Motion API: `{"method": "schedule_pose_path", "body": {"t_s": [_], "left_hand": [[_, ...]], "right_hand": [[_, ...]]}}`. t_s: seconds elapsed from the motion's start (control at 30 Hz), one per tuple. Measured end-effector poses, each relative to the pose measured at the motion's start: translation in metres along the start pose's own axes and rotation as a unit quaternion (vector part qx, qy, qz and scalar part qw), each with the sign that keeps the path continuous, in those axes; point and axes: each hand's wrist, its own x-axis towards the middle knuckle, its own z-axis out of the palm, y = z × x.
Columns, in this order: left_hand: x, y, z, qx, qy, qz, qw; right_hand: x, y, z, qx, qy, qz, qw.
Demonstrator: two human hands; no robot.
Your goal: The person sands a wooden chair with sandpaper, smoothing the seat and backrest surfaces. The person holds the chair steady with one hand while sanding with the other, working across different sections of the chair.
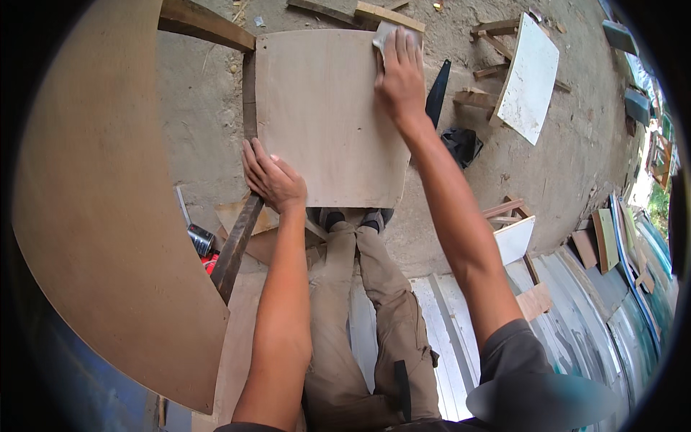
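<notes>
A pale plywood panel (324, 115) lies in front of me, its near edge just above my shoes. My left hand (275, 176) rests on the panel's lower left edge and the dark wooden bar beside it, fingers stretched out and holding nothing. At the far right corner my right hand (402, 78) presses a crumpled whitish sheet (382, 42) against the panel, its fingers lying over it. Whether the sheet is paper or cloth I cannot tell. A dark saw blade (437, 93) lies on the ground right of that hand.
A large brown board (101, 165) stands along the left, joined to dark wooden bars (241, 241). Beneath it sits a small can (200, 237). To the right are a white-topped wooden piece (529, 79), a black bag (462, 146), wood offcuts (606, 237) and corrugated sheets (568, 309).
</notes>
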Motion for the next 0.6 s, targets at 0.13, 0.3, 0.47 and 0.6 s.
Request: {"method": "schedule_pose_path", "body": {"t_s": [0.13, 0.3, 0.47, 0.6], "left_hand": [[-0.002, -0.005, -0.003, 0.013, 0.000, -0.021, 1.000], [-0.004, -0.007, -0.003, 0.014, 0.001, -0.019, 1.000], [-0.003, -0.003, -0.003, 0.013, 0.002, 0.005, 1.000], [-0.001, -0.003, -0.001, 0.018, 0.022, -0.008, 1.000]], "right_hand": [[-0.103, -0.040, -0.030, 0.050, -0.126, 0.056, 0.989], [-0.214, -0.080, -0.059, 0.099, -0.236, 0.095, 0.962], [-0.002, -0.012, 0.006, 0.018, -0.033, 0.005, 0.999], [-0.081, -0.051, -0.017, 0.111, -0.131, -0.023, 0.985]]}}
